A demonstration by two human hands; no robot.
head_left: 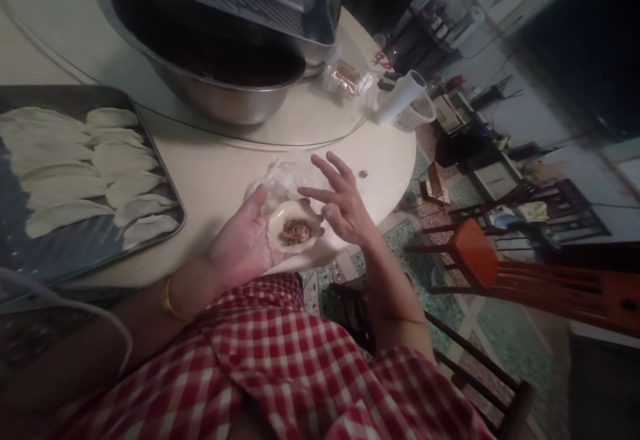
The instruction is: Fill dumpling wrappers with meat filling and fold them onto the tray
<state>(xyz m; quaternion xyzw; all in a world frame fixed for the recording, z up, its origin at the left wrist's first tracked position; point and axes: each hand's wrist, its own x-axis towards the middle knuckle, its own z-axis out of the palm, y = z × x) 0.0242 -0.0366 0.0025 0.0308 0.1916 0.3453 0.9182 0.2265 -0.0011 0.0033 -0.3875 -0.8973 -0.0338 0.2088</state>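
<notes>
On the palm and fingers of my left hand (243,243) rests a round dumpling wrapper (278,217), lying open like a shallow cup. A mound of minced filling (296,233) sits in its middle. The left thumb points up along the wrapper's left side. My right hand (346,212) is at the wrapper's right edge, several fingers stretched out and spread, the fingertips nearest the rim seemingly touching it. Behind both hands a crumpled clear plastic bag (290,175) lies on the table (210,160), its contents hard to make out.
Folded dumplings (70,190) lie in rows on a dark metal tray (65,257) at left. A large steel bowl (230,100) holds dark contents, with a metal pan (260,7) over it. A white basket (417,112) stands right; an orange chair (473,253) is beyond.
</notes>
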